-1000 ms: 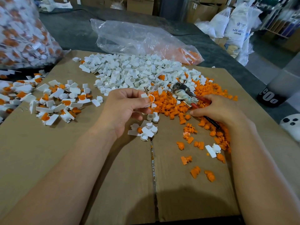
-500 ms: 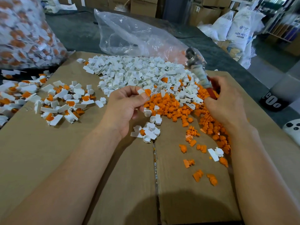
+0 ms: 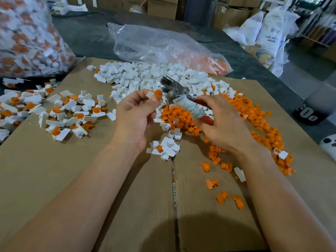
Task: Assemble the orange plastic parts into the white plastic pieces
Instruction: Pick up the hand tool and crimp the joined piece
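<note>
Left hand (image 3: 134,115) pinches a white piece (image 3: 150,94) with an orange part (image 3: 157,93) seated in it, raised above the cardboard (image 3: 81,170). Right hand (image 3: 224,126) grips pliers (image 3: 179,96), whose head is just beside the pair. Likely the pressing step: next, the jaws must straddle both squarely.

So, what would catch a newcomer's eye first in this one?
The two hands at centre: the left hand pinches a white piece with an orange part, the right hand holds red-handled pliers beside it. Behind them, a heap of white pieces and a spread of orange parts cover the cardboard.
</note>
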Action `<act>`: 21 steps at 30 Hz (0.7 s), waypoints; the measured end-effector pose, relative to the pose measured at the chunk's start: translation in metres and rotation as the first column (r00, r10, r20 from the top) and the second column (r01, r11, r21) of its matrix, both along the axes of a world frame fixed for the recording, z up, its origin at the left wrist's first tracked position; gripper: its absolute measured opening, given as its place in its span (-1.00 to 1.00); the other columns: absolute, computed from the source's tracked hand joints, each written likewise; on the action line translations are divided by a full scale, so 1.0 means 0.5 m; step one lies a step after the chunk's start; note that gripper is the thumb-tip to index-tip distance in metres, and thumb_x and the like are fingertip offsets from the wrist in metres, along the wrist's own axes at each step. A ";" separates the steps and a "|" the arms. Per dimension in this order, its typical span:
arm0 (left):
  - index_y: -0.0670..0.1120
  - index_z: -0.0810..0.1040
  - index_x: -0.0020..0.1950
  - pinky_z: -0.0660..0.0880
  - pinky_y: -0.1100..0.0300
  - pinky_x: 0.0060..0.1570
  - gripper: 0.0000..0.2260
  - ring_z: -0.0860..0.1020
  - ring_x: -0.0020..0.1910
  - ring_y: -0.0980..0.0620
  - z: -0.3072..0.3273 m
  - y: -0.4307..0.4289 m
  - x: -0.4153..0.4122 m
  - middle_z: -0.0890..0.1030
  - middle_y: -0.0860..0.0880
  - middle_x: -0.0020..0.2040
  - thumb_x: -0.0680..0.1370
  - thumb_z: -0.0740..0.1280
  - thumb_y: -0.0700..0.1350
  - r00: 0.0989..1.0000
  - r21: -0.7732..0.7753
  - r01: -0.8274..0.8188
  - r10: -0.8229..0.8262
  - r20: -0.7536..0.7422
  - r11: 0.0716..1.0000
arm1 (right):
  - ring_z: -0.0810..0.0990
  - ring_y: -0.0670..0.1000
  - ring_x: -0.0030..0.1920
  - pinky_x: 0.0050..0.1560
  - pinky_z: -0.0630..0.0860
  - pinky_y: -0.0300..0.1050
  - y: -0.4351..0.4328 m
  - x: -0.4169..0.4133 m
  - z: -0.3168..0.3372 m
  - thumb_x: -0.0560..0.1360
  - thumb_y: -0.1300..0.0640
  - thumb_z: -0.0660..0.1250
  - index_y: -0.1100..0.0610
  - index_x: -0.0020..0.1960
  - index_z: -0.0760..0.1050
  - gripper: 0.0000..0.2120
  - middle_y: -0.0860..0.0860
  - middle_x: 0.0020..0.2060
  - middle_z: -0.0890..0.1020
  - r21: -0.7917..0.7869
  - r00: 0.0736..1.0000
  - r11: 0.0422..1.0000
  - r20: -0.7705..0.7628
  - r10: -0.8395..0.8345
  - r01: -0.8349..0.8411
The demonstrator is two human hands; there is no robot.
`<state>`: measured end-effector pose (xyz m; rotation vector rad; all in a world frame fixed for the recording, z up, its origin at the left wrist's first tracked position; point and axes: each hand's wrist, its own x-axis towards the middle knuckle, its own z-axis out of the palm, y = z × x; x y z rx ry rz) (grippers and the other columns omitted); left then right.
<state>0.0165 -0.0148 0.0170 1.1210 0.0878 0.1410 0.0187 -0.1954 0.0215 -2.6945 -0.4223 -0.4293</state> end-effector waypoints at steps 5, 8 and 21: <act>-0.06 0.47 -0.25 0.21 0.38 -0.59 -0.82 0.36 -0.56 0.20 0.000 0.000 -0.002 0.48 0.11 -0.51 0.49 0.31 -0.29 1.000 0.007 0.000 0.000 0.025 1.000 | 0.38 0.02 0.18 0.12 0.23 -0.21 0.009 0.000 -0.007 0.47 -0.04 0.29 0.10 0.33 0.33 -0.53 0.05 0.16 0.45 -0.032 0.999 0.999 -0.050 0.016 -0.018; -0.06 0.47 -0.24 0.20 0.38 -0.60 -0.82 0.36 -0.56 0.20 0.000 0.001 -0.002 0.47 0.13 -0.52 0.50 0.30 -0.30 0.999 0.002 0.000 0.000 0.032 1.000 | 0.38 -0.03 0.05 0.02 0.25 -0.20 0.012 0.000 -0.008 0.48 -0.05 0.27 0.09 0.27 0.38 -0.59 0.01 0.05 0.45 -0.023 0.997 0.999 -0.068 0.029 -0.030; -0.06 0.45 -0.28 0.21 0.40 -0.61 -0.77 0.35 -0.58 0.19 -0.007 -0.001 0.002 0.44 0.12 -0.54 0.50 0.28 -0.34 1.000 0.049 -0.031 0.031 -0.002 0.998 | 0.49 -0.01 -0.25 -0.23 0.44 -0.01 0.020 -0.009 -0.007 0.49 -0.01 0.29 0.07 0.00 0.46 -0.83 0.00 -0.24 0.54 0.085 0.986 0.992 -0.130 0.100 -0.089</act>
